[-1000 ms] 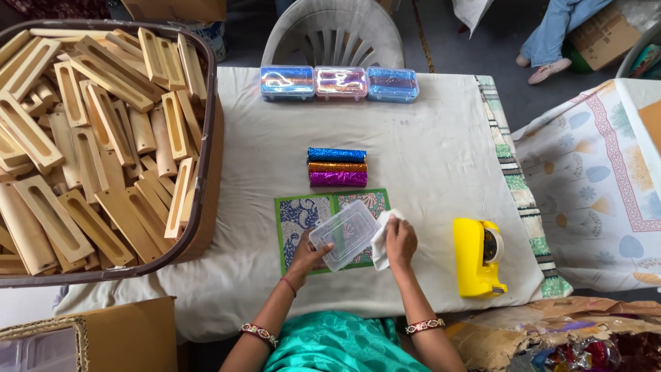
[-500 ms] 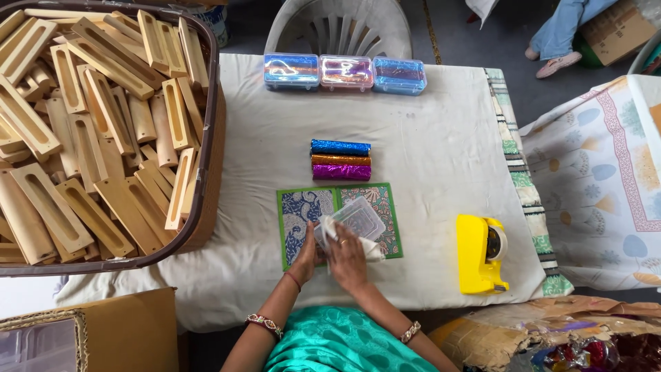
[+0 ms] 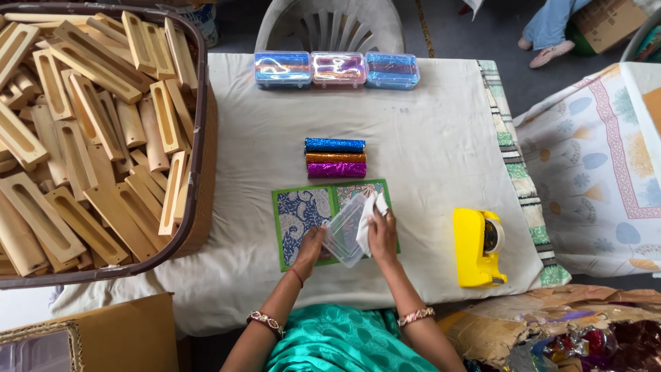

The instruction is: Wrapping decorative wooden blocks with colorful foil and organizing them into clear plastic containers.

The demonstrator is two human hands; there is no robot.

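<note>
Holding clear plastic box [image 3: 346, 231] in left grip [image 3: 310, 246], right grip [image 3: 383, 234] pressing white cloth [image 3: 365, 219] on it

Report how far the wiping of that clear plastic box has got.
Done: three filled boxes sit lined up at the table's far edge. In hand: the left hand steadies a clear box on the green mat, while the right hand presses a white cloth on it. Left: three foil rolls lie unused.
</note>
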